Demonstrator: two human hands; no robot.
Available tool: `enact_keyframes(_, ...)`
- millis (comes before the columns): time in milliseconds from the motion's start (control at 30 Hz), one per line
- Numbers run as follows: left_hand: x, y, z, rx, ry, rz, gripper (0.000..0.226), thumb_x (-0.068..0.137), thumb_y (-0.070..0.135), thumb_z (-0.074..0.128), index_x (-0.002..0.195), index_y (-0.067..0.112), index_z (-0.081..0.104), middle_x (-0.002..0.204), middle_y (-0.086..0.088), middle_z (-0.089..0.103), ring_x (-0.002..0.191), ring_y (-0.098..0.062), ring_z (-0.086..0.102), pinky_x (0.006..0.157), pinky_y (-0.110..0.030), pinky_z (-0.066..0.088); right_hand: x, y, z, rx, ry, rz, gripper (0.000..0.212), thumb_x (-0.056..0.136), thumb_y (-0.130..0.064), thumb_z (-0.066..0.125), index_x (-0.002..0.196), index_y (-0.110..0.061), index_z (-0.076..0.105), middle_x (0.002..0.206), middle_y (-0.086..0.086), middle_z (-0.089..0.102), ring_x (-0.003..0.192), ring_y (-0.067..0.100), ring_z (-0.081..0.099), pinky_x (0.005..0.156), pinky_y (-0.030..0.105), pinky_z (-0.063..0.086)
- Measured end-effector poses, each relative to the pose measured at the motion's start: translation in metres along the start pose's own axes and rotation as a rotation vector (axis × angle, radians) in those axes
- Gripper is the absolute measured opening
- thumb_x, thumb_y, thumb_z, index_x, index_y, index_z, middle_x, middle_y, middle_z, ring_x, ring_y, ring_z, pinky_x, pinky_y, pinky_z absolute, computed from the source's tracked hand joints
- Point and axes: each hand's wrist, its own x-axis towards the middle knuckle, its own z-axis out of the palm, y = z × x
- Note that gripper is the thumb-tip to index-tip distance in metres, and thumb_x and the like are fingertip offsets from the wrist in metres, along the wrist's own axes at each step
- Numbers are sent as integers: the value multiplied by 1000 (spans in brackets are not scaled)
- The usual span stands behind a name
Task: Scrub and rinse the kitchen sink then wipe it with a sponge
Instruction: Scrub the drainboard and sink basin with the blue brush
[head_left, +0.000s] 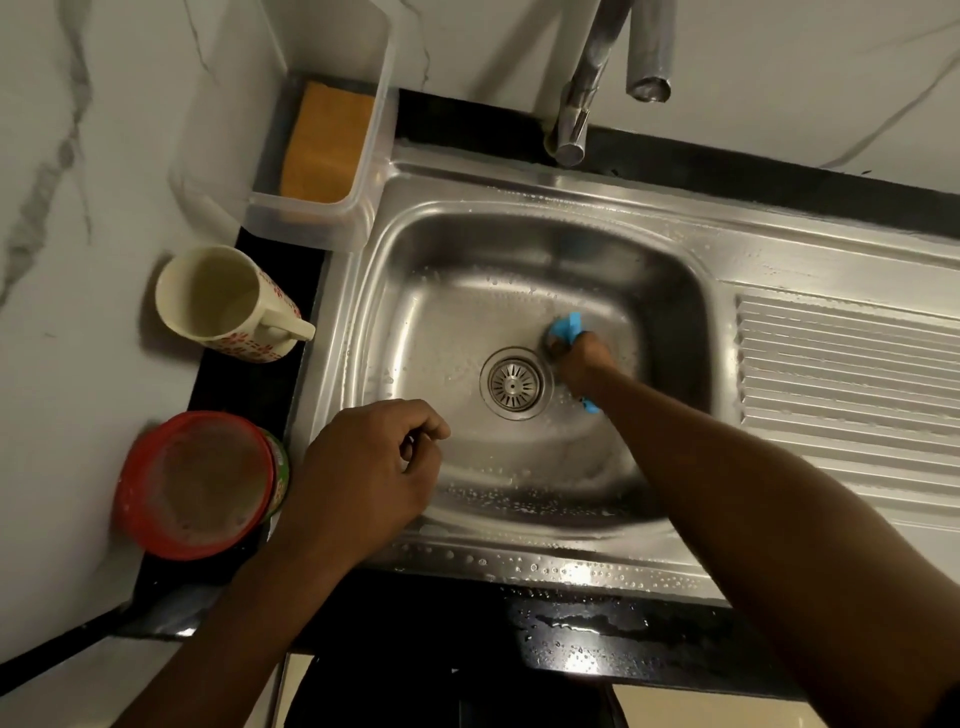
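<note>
A stainless steel sink fills the middle, wet with droplets and thin suds, its round drain strainer at the bottom. Down in the basin my right hand grips a blue scrubber and presses it on the sink floor just right of the drain; a blue end sticks out below the hand. My left hand rests on the sink's front left rim with fingers loosely curled, holding nothing. An orange sponge lies in a clear plastic tub at the back left.
A cream mug with red flowers and a red-lidded round container stand on the black counter left of the sink. The chrome tap rises behind the basin. A ribbed drainboard lies to the right. Water pools on the front counter edge.
</note>
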Motion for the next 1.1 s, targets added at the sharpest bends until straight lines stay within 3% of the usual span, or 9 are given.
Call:
enact_keyframes(133,-7,7,-6,-17,10,14,16,90,27,61,93,34,76,83,20,72,75,-5,69,67,-36,60,-24,11,-9,-229,-111,-11,35,105,-40,59,114,-6,58,77,7,60,47,14,50,41,27,41)
enact_keyframes(200,-12,9,-12,-16,16,19,15,92,21,66,95,33,76,85,20,73,76,-4,69,68,-35,61,-36,15,-20,-226,-170,-28,39,103,-43,62,107,-4,60,67,8,58,40,14,47,42,26,41)
enact_keyframes(433,-29,21,-32,-25,64,73,18,91,14,72,95,30,78,82,21,72,79,-1,68,65,-22,58,-122,6,-50,21,-119,-270,40,101,-53,58,104,-14,65,65,1,50,47,11,44,44,26,39)
enact_keyframes(600,-41,31,-40,-57,70,127,15,91,19,68,93,31,78,79,21,72,76,-3,69,65,-28,59,-193,5,-62,139,-46,-462,54,100,-61,55,104,-8,64,68,0,52,52,9,47,45,25,42)
enact_keyframes(667,-47,38,-43,-59,87,140,15,90,24,64,93,31,78,79,23,71,75,-3,69,65,-29,59,-216,7,-65,241,-61,-480,55,102,-59,51,103,-5,64,68,1,49,52,9,43,45,25,38)
enact_keyframes(767,-58,46,-49,-51,132,139,17,91,12,70,93,26,79,76,25,70,74,-2,68,63,-14,52,-240,10,-70,346,-86,-493,48,108,-49,46,103,-6,66,67,0,52,54,10,44,47,25,36)
enact_keyframes(833,-66,53,-49,-33,173,133,18,91,9,71,93,25,79,78,23,71,75,-3,68,63,-11,50,-251,14,-75,377,-118,-538,40,110,-41,46,107,-8,67,70,0,57,56,10,48,50,25,39)
enact_keyframes(1000,-92,61,-40,-65,248,50,14,88,22,65,92,29,77,82,20,74,75,-5,70,68,-30,58,-261,29,-85,195,-135,-738,28,108,-35,54,96,-14,67,76,12,65,60,17,54,55,32,43)
enact_keyframes(1100,-110,65,-32,-64,290,-26,15,91,17,67,94,29,77,82,17,74,78,-7,70,69,-27,58,-264,36,-90,-85,-25,-868,20,105,-37,57,87,-27,60,69,8,65,57,18,59,57,34,46)
